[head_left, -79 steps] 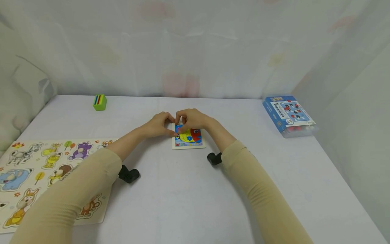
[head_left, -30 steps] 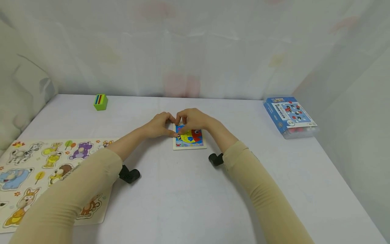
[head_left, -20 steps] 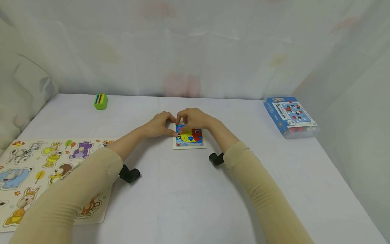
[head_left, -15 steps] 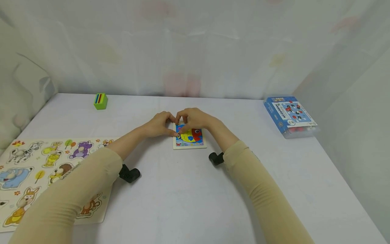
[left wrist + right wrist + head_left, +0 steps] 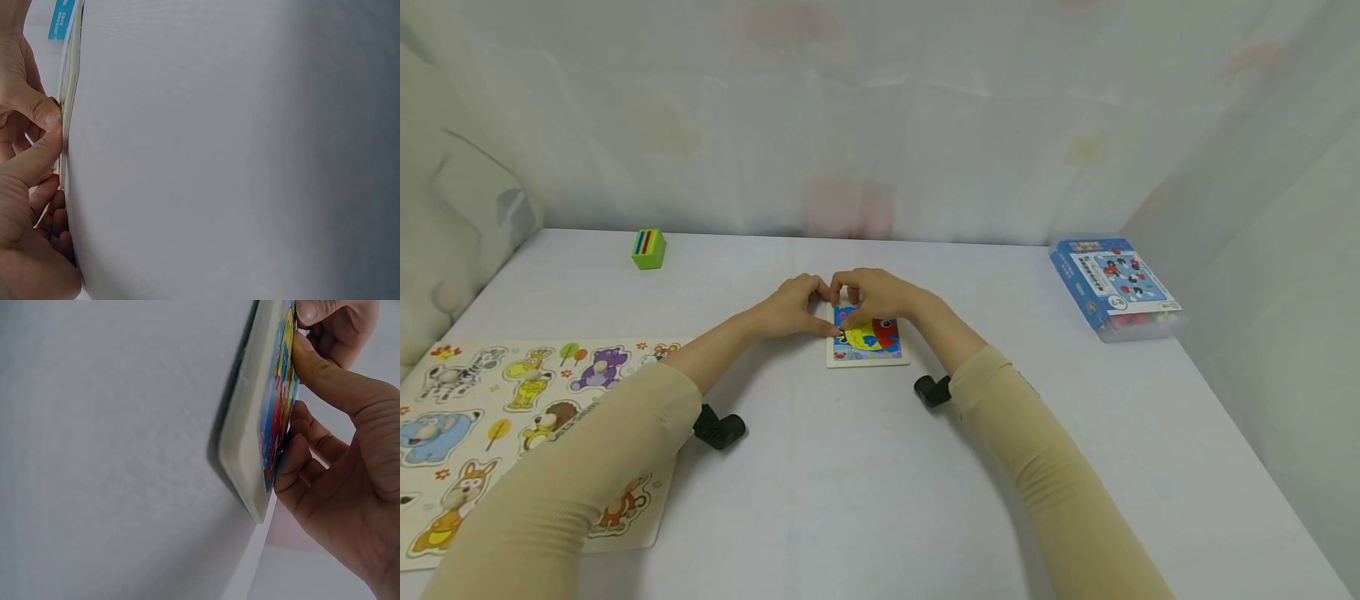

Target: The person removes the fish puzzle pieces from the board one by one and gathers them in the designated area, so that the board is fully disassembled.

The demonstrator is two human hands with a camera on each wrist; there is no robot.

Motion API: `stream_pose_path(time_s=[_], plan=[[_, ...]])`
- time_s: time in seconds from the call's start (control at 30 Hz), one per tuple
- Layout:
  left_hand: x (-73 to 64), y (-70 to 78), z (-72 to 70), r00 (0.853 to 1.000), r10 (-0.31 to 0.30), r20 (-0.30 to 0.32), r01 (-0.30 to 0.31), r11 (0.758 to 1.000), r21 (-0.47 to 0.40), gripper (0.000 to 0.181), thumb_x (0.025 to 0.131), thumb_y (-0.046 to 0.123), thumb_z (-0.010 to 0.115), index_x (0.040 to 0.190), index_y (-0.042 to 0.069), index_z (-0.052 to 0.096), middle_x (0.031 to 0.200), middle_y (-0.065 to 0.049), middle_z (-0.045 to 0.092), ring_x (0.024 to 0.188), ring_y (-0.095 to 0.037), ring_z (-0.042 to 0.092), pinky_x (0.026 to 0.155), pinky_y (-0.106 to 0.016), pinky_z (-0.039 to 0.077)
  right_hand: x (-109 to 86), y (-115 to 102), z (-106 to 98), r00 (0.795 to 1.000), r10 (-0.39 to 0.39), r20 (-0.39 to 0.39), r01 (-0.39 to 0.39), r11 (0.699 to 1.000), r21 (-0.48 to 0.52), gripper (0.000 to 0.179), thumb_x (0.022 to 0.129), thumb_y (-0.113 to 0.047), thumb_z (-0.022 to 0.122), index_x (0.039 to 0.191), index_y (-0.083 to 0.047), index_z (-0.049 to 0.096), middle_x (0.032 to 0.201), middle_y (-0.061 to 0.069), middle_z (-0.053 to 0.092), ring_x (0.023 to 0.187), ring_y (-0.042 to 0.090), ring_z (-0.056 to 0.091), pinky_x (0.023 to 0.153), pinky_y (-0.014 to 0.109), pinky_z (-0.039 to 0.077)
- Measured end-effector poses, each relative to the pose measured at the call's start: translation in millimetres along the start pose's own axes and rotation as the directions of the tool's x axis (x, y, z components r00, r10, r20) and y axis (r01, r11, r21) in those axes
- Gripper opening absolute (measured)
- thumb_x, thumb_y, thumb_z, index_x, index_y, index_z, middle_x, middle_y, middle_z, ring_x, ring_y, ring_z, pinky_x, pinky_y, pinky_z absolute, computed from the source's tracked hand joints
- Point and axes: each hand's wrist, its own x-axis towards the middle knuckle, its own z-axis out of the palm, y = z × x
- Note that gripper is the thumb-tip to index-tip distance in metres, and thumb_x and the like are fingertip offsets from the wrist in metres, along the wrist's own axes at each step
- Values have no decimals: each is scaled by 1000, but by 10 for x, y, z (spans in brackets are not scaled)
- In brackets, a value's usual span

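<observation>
A small square jigsaw puzzle (image 5: 868,363) lies flat on the white table, with a yellow and red fish on blue inside a pale frame. My left hand (image 5: 786,310) holds its left side, thumb at the edge and the other fingers curled near the upper left corner. My right hand (image 5: 880,293) arches over the upper part, its thumb pressed on the picture and its index finger bent to the top left corner. The thumbs almost meet in the right wrist view, above the thick pale frame (image 5: 240,434). Both hands hide the puzzle's upper left part.
A large animal peg board (image 5: 497,433) lies at left, partly under my left sleeve. At the back left stands a green block (image 5: 647,250) with coloured stripes. A blue box (image 5: 1112,283) sits at the back right. Black wrist cameras (image 5: 720,429) hang below both forearms.
The right hand's fingers shift very slightly at the puzzle's top left corner. Both hands otherwise stay in place, and the puzzle lies where it was.
</observation>
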Motion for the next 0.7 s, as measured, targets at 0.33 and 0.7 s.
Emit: stream_pose_path(time_s=[0.33, 0.7], plan=[[8, -6, 2, 1000, 4, -2, -4, 1000, 3, 55, 79, 26, 82, 121, 3, 55, 129, -17, 52, 122, -31, 42, 109, -51, 33, -36, 6, 21, 1000, 24, -18, -22, 995, 95, 36, 86, -22, 76, 116, -18, 57, 106, 5, 57, 90, 20, 53, 78, 27, 44], [12, -17, 3, 1000, 5, -6, -5, 1000, 14, 57, 79, 26, 82, 122, 1, 54, 131, -17, 52, 124, -32, 43, 110, -50, 33, -50, 0, 15, 995, 94, -41, -83, 971, 226, 22, 91, -9, 67, 113, -6, 63, 103, 6, 61, 99, 21, 56, 90, 27, 47]])
